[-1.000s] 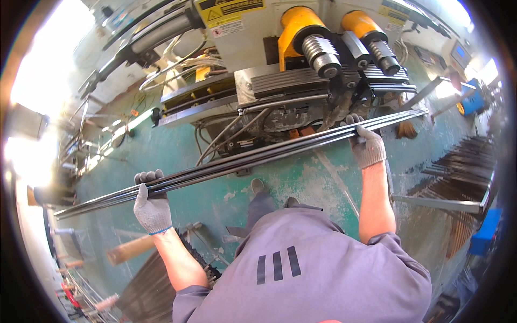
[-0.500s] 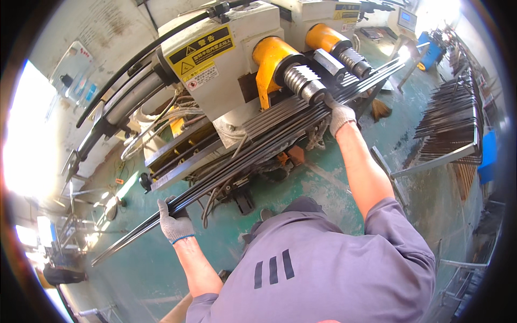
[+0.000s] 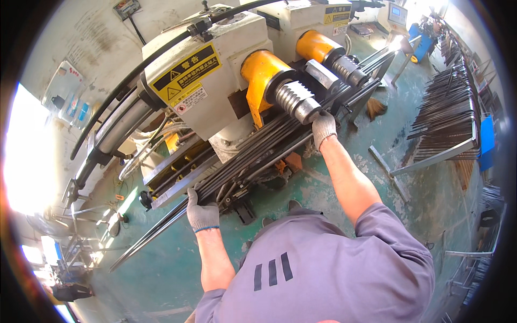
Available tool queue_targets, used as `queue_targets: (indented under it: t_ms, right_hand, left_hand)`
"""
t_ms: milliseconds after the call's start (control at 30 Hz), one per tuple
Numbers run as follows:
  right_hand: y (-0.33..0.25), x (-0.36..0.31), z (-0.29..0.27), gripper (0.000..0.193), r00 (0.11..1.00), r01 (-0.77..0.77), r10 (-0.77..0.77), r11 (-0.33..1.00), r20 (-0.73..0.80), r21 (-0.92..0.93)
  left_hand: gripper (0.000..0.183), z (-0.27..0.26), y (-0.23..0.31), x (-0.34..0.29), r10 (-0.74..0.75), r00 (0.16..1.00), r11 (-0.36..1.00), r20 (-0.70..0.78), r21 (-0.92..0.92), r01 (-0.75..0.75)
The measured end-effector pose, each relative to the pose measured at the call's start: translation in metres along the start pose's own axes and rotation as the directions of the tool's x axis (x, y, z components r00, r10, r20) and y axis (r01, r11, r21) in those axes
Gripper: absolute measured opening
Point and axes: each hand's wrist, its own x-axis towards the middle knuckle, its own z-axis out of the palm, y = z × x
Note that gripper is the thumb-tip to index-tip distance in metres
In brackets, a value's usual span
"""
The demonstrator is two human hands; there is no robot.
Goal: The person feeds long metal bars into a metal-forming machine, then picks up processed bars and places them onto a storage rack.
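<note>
Blocked above the steel rods [image 3: 253, 156] by threaded rollers [image 3: 293, 99] and machine housing [image 3: 215, 81]; open green floor [image 3: 323, 183] below, rod rack [image 3: 447, 113] far right.

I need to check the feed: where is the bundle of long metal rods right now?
In the head view, the bundle of rods runs diagonally across the middle, held by the left hand and right hand, just below the threaded rollers of the machine.

Both hands, left [image 3: 202, 214] and right [image 3: 323, 128], carried the rod bundle [image 3: 253, 156] from mid-air onto the machine [image 3: 215, 86], under the threaded rollers [image 3: 295, 101].
</note>
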Motion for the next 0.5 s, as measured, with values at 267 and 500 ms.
queue_targets:
  t_ms: [267,500]
  right_hand:
    - [0.014,0.002,0.008,0.024,0.994,0.007,0.003,0.996,-0.112,0.086]
    - [0.019,-0.006,0.004,0.043,0.991,-0.041,0.052,0.995,-0.120,0.090]
  left_hand:
    - [0.038,-0.021,0.054,0.022,0.183,0.983,0.981,-0.014,0.063,-0.182]
    - [0.029,0.022,-0.021,0.022,0.088,0.990,0.988,0.112,0.117,-0.101]
